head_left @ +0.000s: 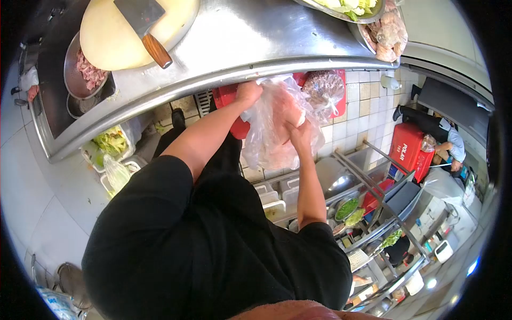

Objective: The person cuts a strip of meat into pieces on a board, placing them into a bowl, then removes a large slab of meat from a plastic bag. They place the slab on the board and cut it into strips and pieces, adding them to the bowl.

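Note:
A clear plastic bag (261, 138) with something pale pink, perhaps meat, showing inside hangs in front of me, below the counter's edge. My left hand (249, 94) is closed on the bag's upper left rim. On the other side, my right hand (300, 132) is closed on the gathered plastic against the pink contents; its fingertips are partly hidden. Under and behind the bag is a red container (226, 96). A second clear bag (324, 89), full of small brownish-red pieces, rests at its right end.
A steel counter (234, 37) bears a round cutting board (106, 40) with a cleaver (144, 24), and a bowl of chopped meat (89, 72) stands left. Vegetable tubs (109, 144) sit on the floor. Right are a metal rack (368, 176), a red cooler (408, 149) and another person (448, 136).

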Demonstrator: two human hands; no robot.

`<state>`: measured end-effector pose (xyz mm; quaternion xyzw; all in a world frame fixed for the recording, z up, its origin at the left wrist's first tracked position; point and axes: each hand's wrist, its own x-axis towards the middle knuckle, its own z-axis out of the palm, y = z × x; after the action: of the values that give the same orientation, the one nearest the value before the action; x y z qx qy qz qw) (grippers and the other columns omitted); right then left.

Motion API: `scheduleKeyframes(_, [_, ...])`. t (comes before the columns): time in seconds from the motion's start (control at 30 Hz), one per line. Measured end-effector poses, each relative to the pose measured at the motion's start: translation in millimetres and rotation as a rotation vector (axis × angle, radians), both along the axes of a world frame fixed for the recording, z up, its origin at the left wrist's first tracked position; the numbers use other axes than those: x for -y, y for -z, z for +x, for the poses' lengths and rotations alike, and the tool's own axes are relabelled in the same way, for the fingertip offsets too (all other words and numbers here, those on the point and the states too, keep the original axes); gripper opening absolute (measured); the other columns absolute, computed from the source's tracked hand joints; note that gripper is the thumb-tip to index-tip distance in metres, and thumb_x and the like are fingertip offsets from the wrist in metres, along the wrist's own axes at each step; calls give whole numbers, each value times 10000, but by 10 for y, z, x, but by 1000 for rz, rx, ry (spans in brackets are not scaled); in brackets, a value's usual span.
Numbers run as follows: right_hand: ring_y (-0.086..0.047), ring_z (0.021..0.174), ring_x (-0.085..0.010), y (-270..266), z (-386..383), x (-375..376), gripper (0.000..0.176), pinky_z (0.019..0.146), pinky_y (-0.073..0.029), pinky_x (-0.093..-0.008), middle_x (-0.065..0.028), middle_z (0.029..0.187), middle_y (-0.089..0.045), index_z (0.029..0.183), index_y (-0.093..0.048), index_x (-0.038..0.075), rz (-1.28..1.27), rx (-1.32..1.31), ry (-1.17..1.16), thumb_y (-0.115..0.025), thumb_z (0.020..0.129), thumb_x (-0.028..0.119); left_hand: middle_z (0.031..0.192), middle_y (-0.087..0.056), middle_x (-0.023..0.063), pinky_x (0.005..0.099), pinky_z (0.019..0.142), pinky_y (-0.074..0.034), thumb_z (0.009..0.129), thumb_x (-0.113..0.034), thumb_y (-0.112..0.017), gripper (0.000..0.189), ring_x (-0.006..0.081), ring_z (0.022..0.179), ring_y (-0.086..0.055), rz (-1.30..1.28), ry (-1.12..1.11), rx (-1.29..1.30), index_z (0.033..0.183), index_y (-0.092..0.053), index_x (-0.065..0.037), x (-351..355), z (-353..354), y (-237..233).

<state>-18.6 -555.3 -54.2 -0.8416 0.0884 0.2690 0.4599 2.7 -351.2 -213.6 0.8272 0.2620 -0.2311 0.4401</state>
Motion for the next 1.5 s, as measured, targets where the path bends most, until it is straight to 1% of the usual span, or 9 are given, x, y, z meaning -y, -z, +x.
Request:
scheduleKeyframes(0.17, [-705,1003,-200,-343,-141,170,440,915,-543,-328,-139,1115,-748,1227,-676,-69,48,134,9,-802,808,-21,1402,-606,287,474,1129,-455,941,-365,-525,533,453,1324,-567,9,-301,-13,1298,-683,-2,72,-178,305])
scheduleKeyframes(0.33, [-710,1006,-211,-708,-323,124,445,930,-547,-345,-139,1131,-744,1231,-675,-91,297,-27,210,-776,800,-48,1469,-565,267,487,1128,-455,916,-359,-591,637,432,1353,-556,-176,-9,-178,1448,-562,-11,-174,-159,180])
scheduleKeyframes(0.53, [-706,1009,-199,-1135,-473,-7,436,934,-538,-337,-129,1129,-746,1223,-679,-90,313,-9,293,-780,803,-30,1574,-467,223,482,1186,-366,842,-161,-649,744,360,1474,-425,-1122,-185,123,1535,-448,21,-483,-309,-1489])
scheduleKeyframes(0.67, [-701,996,-181,-1363,-547,-108,399,909,-539,-327,-120,1100,-755,1182,-700,-78,183,-21,162,-801,804,0,1549,-478,226,460,1201,-348,838,-281,-765,835,354,1429,-461,-482,85,616,1564,-427,-47,-40,-381,-1407])
scheduleKeyframes(0.87, [-700,997,-206,-1447,-548,82,444,915,-537,-328,-134,1108,-744,1202,-682,-109,99,10,49,-791,780,-21,1318,-666,197,431,1061,-484,857,-337,-755,512,378,1236,-617,-535,340,887,1299,-691,-87,0,65,-1427])
scheduleKeyframes(1.0, [-702,1012,-209,-1672,-542,92,461,917,-535,-326,-132,1109,-746,1210,-672,-126,98,-14,52,-778,770,-38,947,-733,190,435,866,-558,905,-323,-676,265,345,953,-723,-683,160,547,1026,-758,-102,180,231,-1549])
scheduleKeyframes(1.1, [-713,950,-181,-1763,-547,116,409,868,-546,-316,-122,1084,-761,1165,-711,-82,222,40,105,-809,774,-12,999,-732,214,460,861,-556,904,-278,-639,226,366,986,-716,-273,381,587,950,-768,-98,309,333,-1177])
scheduleKeyframes(1.37, [-717,981,-208,-2220,-506,-59,426,925,-535,-334,-137,1098,-759,1187,-697,-99,291,78,38,-771,771,-42,1192,-728,239,489,994,-539,977,-529,-547,557,356,1178,-694,-152,-34,-210,1105,-781,-40,-115,-69,-1037])
scheduleKeyframes(1.5, [-729,996,-244,-2310,-384,-230,435,947,-563,-376,-166,1130,-747,1216,-671,-108,449,134,190,-741,788,-73,1191,-733,227,484,974,-548,957,-483,-603,483,357,1157,-703,-128,-25,-78,1090,-792,-58,-417,-335,-563])
